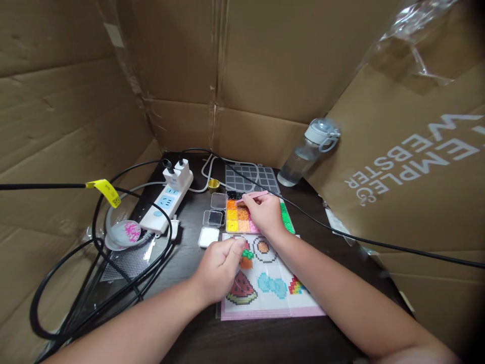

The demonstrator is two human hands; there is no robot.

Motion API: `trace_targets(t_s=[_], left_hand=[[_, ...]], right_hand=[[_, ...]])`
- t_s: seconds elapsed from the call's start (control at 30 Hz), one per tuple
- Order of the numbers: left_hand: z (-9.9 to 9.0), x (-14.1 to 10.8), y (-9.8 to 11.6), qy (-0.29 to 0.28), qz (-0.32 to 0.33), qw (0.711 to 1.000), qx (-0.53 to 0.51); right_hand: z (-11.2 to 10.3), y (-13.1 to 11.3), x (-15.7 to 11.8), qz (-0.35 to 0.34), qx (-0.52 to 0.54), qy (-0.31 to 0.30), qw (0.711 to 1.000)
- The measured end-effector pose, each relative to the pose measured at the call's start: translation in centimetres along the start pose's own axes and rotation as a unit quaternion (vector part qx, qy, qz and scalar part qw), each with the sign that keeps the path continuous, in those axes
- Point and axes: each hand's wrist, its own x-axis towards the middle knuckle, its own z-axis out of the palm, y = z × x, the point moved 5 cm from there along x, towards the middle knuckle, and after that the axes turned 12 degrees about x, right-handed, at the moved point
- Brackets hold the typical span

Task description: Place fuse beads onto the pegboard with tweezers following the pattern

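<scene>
Pink tweezers [259,194] | right grip [264,212]: pinching them over bead box [237,220] | left grip [219,266]: curled, can't tell contents

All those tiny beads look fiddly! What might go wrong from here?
The right hand holds pink tweezers over an open bead box, so a bump might spill or mix the colours. A black cable appears to run close by that hand and may snag. The left hand is at the patterned sheet and could nudge it.

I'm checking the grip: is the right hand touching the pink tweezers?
Touching: the head view shows the right hand pinching the pink tweezers.
</scene>
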Motion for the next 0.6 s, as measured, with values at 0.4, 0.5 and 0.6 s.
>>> trace_targets(t_s=[0.4, 0.5, 0.6], left_hand=[[-0.2, 0.0, 0.0, 0.007, -0.005, 1.0, 0.008], [-0.1, 0.0, -0.1, 0.005, -0.007, 1.0, -0.001], [0.0, 0.0, -0.2, 0.007, -0.003, 1.0, -0.008]], right_hand=[[-2.7, -1.4, -1.5, -0.021, 0.006, -0.002, 1.0], [-4.5, -2.0, -4.3, -0.01, -0.012, -0.048, 0.999], [-5.7, -2.4, -7.4, 0.006, -0.02, -0.109, 0.994]])
